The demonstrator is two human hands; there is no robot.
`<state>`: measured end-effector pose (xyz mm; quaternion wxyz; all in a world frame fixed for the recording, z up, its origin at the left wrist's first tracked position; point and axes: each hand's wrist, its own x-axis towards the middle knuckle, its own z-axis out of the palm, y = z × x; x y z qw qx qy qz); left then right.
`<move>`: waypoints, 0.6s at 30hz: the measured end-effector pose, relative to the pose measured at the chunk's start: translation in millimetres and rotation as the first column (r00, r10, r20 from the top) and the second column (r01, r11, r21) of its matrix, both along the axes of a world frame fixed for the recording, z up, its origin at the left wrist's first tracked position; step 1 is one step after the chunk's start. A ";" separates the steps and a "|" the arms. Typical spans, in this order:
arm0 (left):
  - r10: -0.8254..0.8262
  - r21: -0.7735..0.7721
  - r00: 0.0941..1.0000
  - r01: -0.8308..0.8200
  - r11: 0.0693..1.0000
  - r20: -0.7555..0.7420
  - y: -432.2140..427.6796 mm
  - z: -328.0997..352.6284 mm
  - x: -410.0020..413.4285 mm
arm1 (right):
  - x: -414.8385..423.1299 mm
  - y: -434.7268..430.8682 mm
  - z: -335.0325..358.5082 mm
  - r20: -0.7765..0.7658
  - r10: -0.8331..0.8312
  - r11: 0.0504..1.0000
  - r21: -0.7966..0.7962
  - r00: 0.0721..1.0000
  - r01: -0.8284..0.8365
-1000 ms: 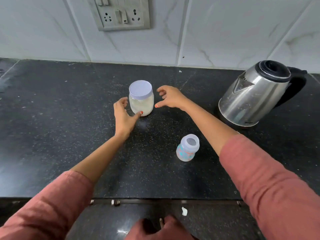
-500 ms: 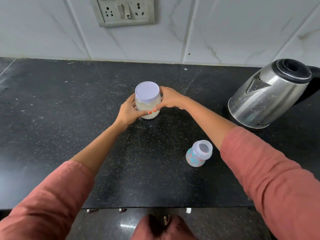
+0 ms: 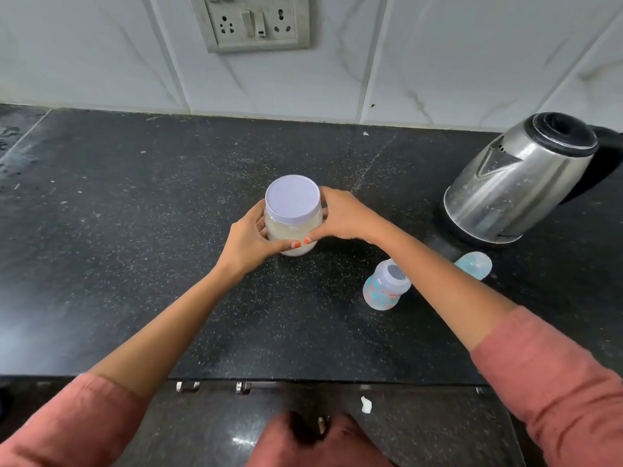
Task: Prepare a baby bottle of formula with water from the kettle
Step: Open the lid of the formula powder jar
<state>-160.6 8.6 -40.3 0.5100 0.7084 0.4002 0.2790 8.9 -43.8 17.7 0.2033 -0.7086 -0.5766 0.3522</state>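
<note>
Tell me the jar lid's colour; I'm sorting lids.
Pale lilac, plain, on the jar; the lid shows best in the head view.

A clear jar (image 3: 292, 220) of pale powder, closed with a flat white lid (image 3: 292, 199), stood upright between the left hand (image 3: 249, 242) and the right hand (image 3: 344, 215), both clasped around it. An open, patterned baby bottle (image 3: 384, 290) stood near the right forearm. Beyond that forearm lay a bluish cap (image 3: 474, 264); farther right sat a steel kettle (image 3: 519, 178), its black lid shut.
</note>
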 end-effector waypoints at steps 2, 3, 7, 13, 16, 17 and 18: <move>-0.007 -0.013 1.000 0.007 1.000 -0.001 -13.3 -2.3 -7.4 | -6.9 -13.1 -0.4 0.000 0.001 1.000 -0.006 1.000 -0.001; -0.007 -0.023 1.000 0.007 1.000 0.000 -19.7 -3.7 -11.0 | -10.3 -19.3 -1.4 0.002 0.003 1.000 -0.012 1.000 -0.003; -0.006 -0.039 1.000 0.006 0.999 -0.007 -41.7 -8.3 -22.3 | -22.4 -40.9 -8.5 0.008 -0.008 0.999 -0.033 1.000 0.008; -0.020 -0.037 1.000 0.019 0.999 -0.015 -63.6 -15.2 -34.6 | -37.5 -61.6 -16.8 0.003 -0.026 0.998 -0.057 1.000 0.027; -0.020 -0.039 1.000 0.019 0.999 -0.019 -68.9 -19.3 -37.9 | -42.3 -67.2 -19.3 0.005 -0.034 0.997 -0.062 0.999 0.034; -0.022 -0.041 1.000 0.021 0.999 -0.020 -70.2 -21.0 -38.7 | -43.3 -68.5 -20.0 0.007 -0.035 0.997 -0.064 0.999 0.035; -0.024 -0.045 1.000 0.024 0.999 -0.019 -71.2 -22.7 -39.5 | -44.4 -69.7 -20.4 0.011 -0.035 0.997 -0.066 0.999 0.035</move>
